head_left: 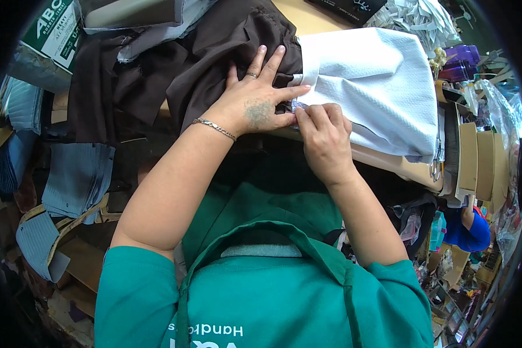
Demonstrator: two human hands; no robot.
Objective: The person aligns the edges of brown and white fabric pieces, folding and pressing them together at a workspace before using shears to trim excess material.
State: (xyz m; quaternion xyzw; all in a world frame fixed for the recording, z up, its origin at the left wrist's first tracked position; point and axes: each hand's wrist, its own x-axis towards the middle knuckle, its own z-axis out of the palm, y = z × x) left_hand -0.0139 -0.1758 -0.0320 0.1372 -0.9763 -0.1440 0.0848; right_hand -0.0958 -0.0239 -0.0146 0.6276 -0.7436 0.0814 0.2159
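My left hand [255,104] lies spread on dark brown fabric [197,52], its thumb and index finger reaching to where the fabric meets a white textured piece [371,87] with a folded band. Just right of it, my right hand [325,133] has its fingers curled and pinched at that seam, on a small pale lilac bit [298,105]; exactly what is between the fingertips is hidden. The brown fabric bunches leftward and drapes over the table's front edge. A pair of scissors [436,169] is at the white piece's right end.
The pale worktop [307,14] holds white scraps [414,20] at the back. A carton [49,40] and stacked blue-grey sheets [75,174] are at left. Cardboard [484,162] and purple containers [458,61] are at right. Another person's blue sleeve [475,232] shows at lower right.
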